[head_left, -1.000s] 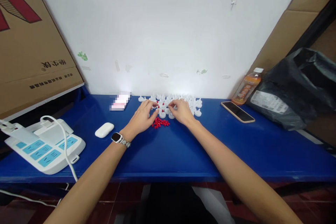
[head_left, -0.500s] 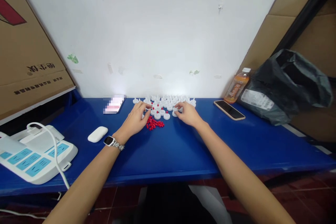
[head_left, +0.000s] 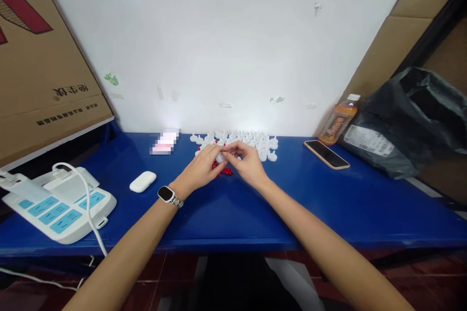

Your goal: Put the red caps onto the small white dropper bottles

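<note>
My left hand (head_left: 200,169), with a watch on its wrist, and my right hand (head_left: 248,164) meet over the middle of the table. Between their closed fingertips is a white spout cap (head_left: 219,157), partly hidden by the fingers. Just below them lies a pile of small red tips (head_left: 226,171), which my left thumb partly covers. Behind the hands, many white spout caps (head_left: 251,140) stand in a cluster along the wall. Bits of red show on a few caps near my fingers.
On the left of the blue table (head_left: 233,214) are a power strip (head_left: 65,214) with a white cable, a white earphone case (head_left: 143,181) and a blurred-out phone (head_left: 165,142). A second phone (head_left: 326,154), a drink bottle (head_left: 337,121) and a black plastic bag (head_left: 404,126) are on the right.
My hands were apart on either side of the front caps. Both have come together at the middle, with a white cap now between the fingertips. The view has shifted slightly.
</note>
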Tool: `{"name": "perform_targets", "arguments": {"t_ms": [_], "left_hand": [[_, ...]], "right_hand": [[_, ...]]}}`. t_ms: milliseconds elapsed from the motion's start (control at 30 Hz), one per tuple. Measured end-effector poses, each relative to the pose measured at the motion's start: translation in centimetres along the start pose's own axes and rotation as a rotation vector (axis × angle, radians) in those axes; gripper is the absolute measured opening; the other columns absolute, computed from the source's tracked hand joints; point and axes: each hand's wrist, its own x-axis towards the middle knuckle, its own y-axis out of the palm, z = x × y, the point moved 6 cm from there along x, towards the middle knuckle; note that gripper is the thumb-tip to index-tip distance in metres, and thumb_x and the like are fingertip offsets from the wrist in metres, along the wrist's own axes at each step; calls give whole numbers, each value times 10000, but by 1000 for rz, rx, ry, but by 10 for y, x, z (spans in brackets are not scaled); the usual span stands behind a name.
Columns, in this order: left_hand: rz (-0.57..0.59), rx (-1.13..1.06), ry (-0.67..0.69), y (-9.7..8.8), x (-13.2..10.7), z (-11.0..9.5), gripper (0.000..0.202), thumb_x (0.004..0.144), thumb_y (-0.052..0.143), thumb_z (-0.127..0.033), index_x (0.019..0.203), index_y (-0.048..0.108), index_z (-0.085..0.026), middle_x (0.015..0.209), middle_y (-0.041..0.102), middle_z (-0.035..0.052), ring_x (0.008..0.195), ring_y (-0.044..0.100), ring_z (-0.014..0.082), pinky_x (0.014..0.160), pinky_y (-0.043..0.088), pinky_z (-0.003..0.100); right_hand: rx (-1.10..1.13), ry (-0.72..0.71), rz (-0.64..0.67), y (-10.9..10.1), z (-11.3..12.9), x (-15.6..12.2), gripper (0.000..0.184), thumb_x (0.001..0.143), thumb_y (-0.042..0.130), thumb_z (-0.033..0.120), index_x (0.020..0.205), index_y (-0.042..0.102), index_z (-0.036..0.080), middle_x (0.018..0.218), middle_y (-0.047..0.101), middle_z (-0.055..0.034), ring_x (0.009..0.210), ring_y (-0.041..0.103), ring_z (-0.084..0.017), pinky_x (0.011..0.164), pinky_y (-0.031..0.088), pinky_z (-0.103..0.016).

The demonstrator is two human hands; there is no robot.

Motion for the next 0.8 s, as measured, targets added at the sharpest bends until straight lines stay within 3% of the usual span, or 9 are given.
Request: {"name": "perform_targets", "arguments": {"t_ms": [67, 167, 333, 533, 700, 800], "left_hand": [[27, 5, 1, 1, -1, 2, 304, 1028, 410, -394, 1245, 524, -215, 1174, 623, 104, 1117, 573, 257, 981, 478, 425], [29, 13, -26, 1, -2, 8, 307, 1041, 362, -415, 1196, 534, -213, 1136, 623, 104, 1093, 577, 253, 962, 482, 420], [45, -8, -28, 4, -2, 11, 316, 1041, 346, -447, 1102, 550, -213, 1064, 625, 96, 1022, 585, 247, 905, 485, 407], [52, -32, -26, 4, -1, 7, 312, 1041, 348, -451, 1054, 549, -212, 1080, 629, 91, 1034, 581, 246, 898, 473, 394], [60, -43, -56, 4, -2, 10, 343, 1035, 343, -481, 1046, 556, -212, 1042, 631, 89, 996, 586, 246, 868, 480, 396], [57, -55, -66, 4, -2, 11, 348, 1033, 351, -492, 1057, 560, -215, 1041, 635, 85, 987, 593, 243, 860, 482, 393]], "right_hand": [[-6, -4, -1, 2, 3, -2, 171, 831, 664, 340, 914, 691, 194, 871, 728, -35, 773, 657, -163, 719, 507, -290], [-212, 18, -34, -13, 1, -4, 134, 831, 641, 316, 811, 688, 193, 778, 706, -22, 711, 628, -158, 662, 478, -282], [-511, 149, 248, -19, -25, -11, 53, 747, 688, 231, 774, 721, 200, 618, 663, 16, 541, 567, -129, 529, 397, -253], [-579, 158, 353, -11, -34, -14, 93, 776, 644, 177, 719, 712, 207, 635, 663, 13, 569, 583, -137, 544, 398, -249], [-631, 52, 266, -17, -18, -11, 106, 762, 645, 138, 719, 707, 212, 783, 697, -14, 689, 608, -152, 654, 443, -271], [-412, 71, 124, -22, -15, -6, 63, 804, 667, 243, 799, 712, 200, 813, 713, -30, 740, 638, -167, 707, 483, -295]]}}
